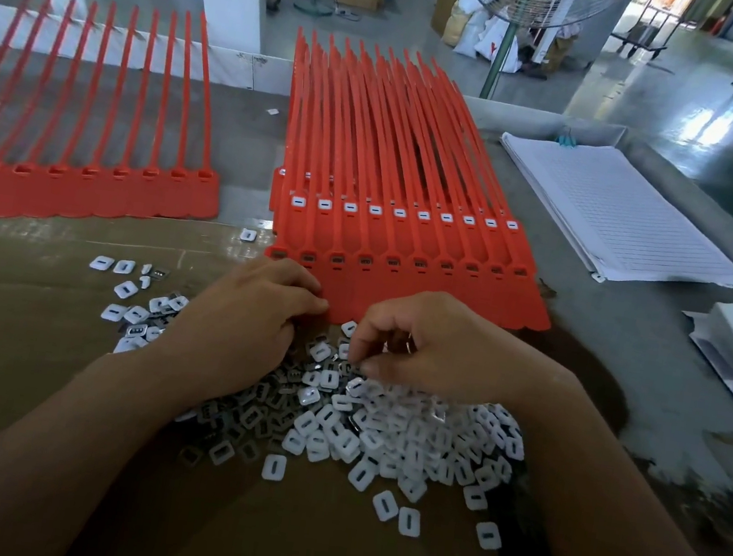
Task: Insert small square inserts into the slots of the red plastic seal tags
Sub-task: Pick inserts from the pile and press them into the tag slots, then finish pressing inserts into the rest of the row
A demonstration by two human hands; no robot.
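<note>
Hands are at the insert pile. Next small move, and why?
Probably carry one from the insert pile with the right hand to the leftmost slot of the front strip: its slots look empty, while the strip behind is filled.

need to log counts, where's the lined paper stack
Head view, right side: the lined paper stack lies on the grey table, just right of the red seal tags and beyond the right hand.

Plastic seal tags [420, 153]: red
Small square inserts [372, 439]: white, dark centre slot
Cardboard sheet [16, 346]: brown
Paper stack [619, 209]: white, ruled lines
</note>
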